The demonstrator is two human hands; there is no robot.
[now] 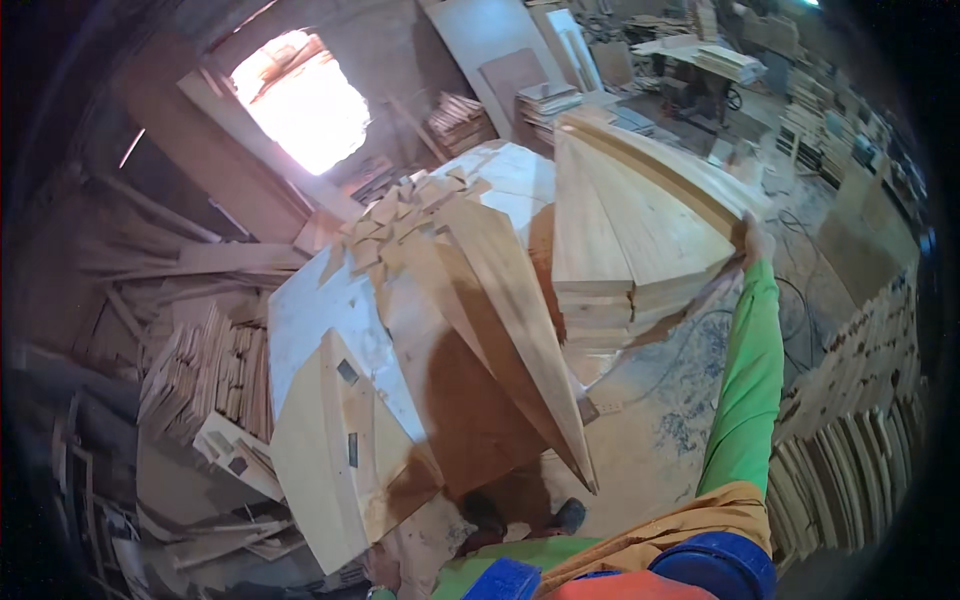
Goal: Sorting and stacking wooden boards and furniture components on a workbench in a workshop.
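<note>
My right hand (758,243), at the end of a green sleeve, grips the right corner of a pale wooden panel (655,200). This wedge-shaped panel has a raised strip along its far edge and lies over a thick stack of similar boards (592,315). Low in the picture, my left hand (384,568) is at the bottom edge of a slotted wooden panel (335,470), closed on that edge as far as it shows. Two dark rectangular slots pierce this panel's middle strip. Beside it, long tapered boards (510,310) overlap on the whitish table (300,310). Most left fingers are hidden.
Small wood offcuts (400,215) are heaped at the table's far side. Stacked slats (205,375) stand left, and rows of curved pieces (850,470) stand right. A cable (800,290) crosses the dusty floor. Behind is a bright wall opening (300,100).
</note>
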